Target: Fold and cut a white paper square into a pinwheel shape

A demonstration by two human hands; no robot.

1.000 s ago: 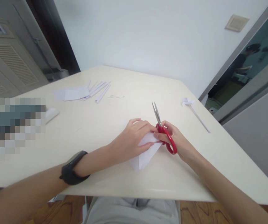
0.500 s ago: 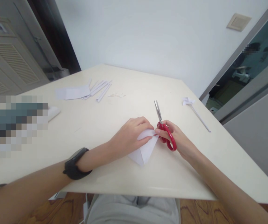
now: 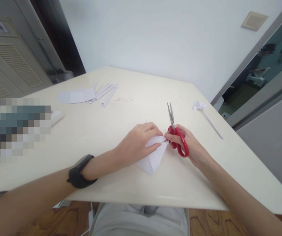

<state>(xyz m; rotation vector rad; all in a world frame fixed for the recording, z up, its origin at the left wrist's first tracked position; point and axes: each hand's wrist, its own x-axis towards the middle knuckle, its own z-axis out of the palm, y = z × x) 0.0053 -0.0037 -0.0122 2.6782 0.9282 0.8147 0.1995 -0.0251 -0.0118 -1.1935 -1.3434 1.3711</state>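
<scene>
A folded white sheet of paper [image 3: 152, 160] with a crease lies near the table's front edge. My left hand [image 3: 138, 141] rests over it, thumb and fingers closed on the paper near its right corner. In my right hand [image 3: 186, 139] is a pair of scissors [image 3: 178, 134] with red handles. Their blades point away from me and stand slightly apart, clear of the paper. The thumb and fingertips of that hand are at the paper's right corner, where a thin sliver shows; what they pinch there is too small to make out.
A paper pinwheel on a stick [image 3: 211, 123] lies at the right. Further back are flat paper sheets [image 3: 82, 96], rolled paper sticks [image 3: 106, 93] and small scraps [image 3: 123, 99]. A white roll [image 3: 56, 117] sits at the left beside a blurred-out area. The white wall [image 3: 143, 36] borders the table [image 3: 131, 193].
My right hand and the scissors have shifted slightly right, and the blades now stand a little further apart. My left hand stays on the paper. The view has moved slightly.
</scene>
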